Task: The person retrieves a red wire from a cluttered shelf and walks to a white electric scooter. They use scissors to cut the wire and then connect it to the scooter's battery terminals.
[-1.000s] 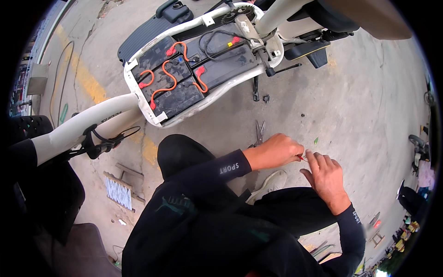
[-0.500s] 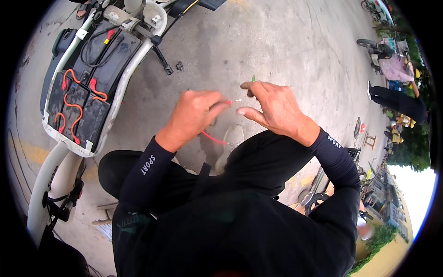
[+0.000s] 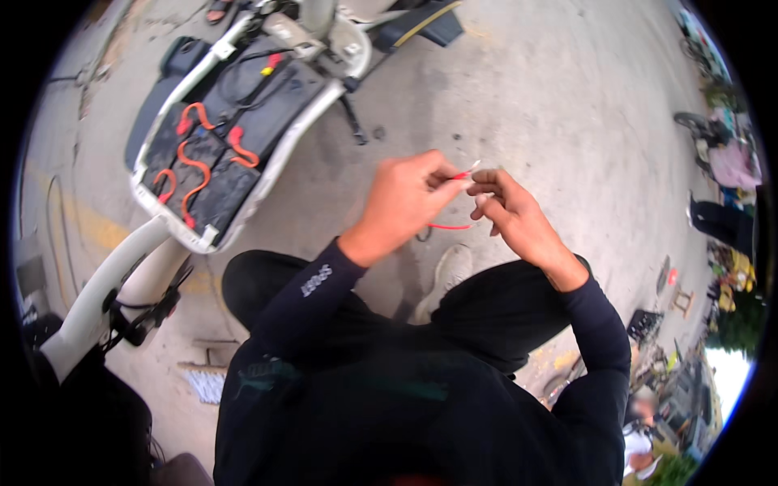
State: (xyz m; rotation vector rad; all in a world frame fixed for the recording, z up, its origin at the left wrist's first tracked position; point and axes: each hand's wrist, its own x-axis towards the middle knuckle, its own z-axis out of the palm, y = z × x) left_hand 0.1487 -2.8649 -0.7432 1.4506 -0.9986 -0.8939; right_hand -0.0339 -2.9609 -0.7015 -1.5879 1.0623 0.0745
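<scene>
My left hand (image 3: 405, 198) pinches a red wire (image 3: 462, 175) between thumb and fingertips. The wire's pale bare end sticks out toward the right. Below the hands another stretch of red wire shows, its end near my right fingers. My right hand (image 3: 519, 219) is just right of the bare end, fingers bent and a little apart, with nothing visible in them; contact with the wire is hard to make out. To the left, black batteries (image 3: 212, 198) joined by orange-red cables (image 3: 194, 182) sit in the white frame of an electric scooter (image 3: 271, 150).
The scooter's white tube (image 3: 109, 283) runs down on my left. A small wooden stool (image 3: 212, 356) stands behind it. On the concrete lie small dark bits (image 3: 378, 132). At the far right are a person in dark trousers (image 3: 721, 223), parked bikes (image 3: 701, 125) and another small stool (image 3: 682, 302).
The view has shifted, so the scooter and hands sit further right in the picture. My right hand's fingers have curled in and come closer to the wire's bare end.
</scene>
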